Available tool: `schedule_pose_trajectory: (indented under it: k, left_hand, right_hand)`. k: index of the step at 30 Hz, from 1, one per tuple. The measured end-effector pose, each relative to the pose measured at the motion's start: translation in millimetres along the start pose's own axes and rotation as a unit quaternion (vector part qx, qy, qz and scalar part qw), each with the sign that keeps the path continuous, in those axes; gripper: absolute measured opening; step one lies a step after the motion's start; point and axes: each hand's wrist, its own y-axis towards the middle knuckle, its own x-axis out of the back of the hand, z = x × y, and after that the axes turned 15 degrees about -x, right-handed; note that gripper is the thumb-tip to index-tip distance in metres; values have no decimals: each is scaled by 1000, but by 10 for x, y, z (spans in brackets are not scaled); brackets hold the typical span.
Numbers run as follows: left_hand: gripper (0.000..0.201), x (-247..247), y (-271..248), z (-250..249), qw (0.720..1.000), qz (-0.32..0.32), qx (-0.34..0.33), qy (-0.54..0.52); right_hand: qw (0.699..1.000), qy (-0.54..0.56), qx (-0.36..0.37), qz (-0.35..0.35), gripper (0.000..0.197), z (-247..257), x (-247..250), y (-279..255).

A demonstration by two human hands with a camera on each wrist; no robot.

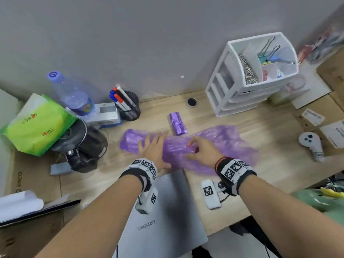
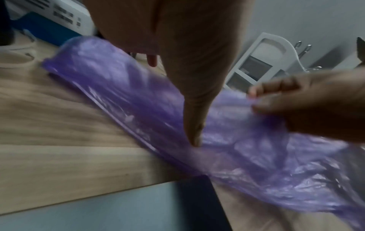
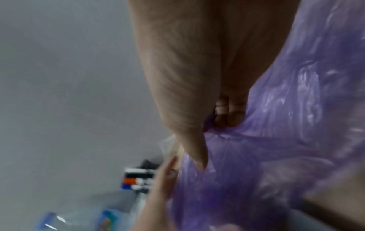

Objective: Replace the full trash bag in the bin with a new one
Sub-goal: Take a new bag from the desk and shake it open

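Note:
A thin purple trash bag (image 1: 219, 142) lies stretched across the wooden desk (image 1: 242, 192), partly unfolded at its right end. My left hand (image 1: 152, 146) lies flat on the bag's left part with straight fingers, pressing it down; its thumb (image 2: 194, 125) touches the plastic. My right hand (image 1: 195, 148) has curled fingers that pinch the bag's plastic (image 3: 256, 156) near its middle. A purple roll of bags (image 1: 177, 123) lies just behind the bag. No bin is in view.
A black mesh pen cup (image 1: 129, 107), a water bottle (image 1: 72, 94), a green packet (image 1: 39, 125) and a dark device stand at the left. White drawers (image 1: 247, 81) stand back right. A grey laptop (image 1: 163, 216) lies near me, a white controller (image 1: 312, 146) at right.

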Motion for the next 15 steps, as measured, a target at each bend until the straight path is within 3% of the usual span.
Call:
schedule_pose_trajectory:
  k: [2,4,6,8,10,12,15]
  left_hand:
    - [106,51,7,-98,1000,-12,-12,-16]
    - [66,140,-35,-193,998,-49,-9,-36]
    - [37,276,-138,-281,991,-95,8,-98]
    - [27,455,-310,-373,967,-157,25,-198]
    - [27,654,-516,-490,926,-221,53,-301]
    - [30,842,-823,-668,874,-267,95,-395]
    - [18,972,-1293,-895,761,-334,140,-539]
  right_hand:
    - [995,85,53,27,35,230,162,-135]
    - [984,146,89,50,38,402,342,-252]
    - [981,146,114,57,45,517,543,-370]
    - [988,71,128,57,60,526,704,-419]
    - [988,-51,133,57,82,477,781,-450]
    - [976,-157,137,64,91,431,736,-541]
    - [956,-235,164,62,75,492,560,-804]
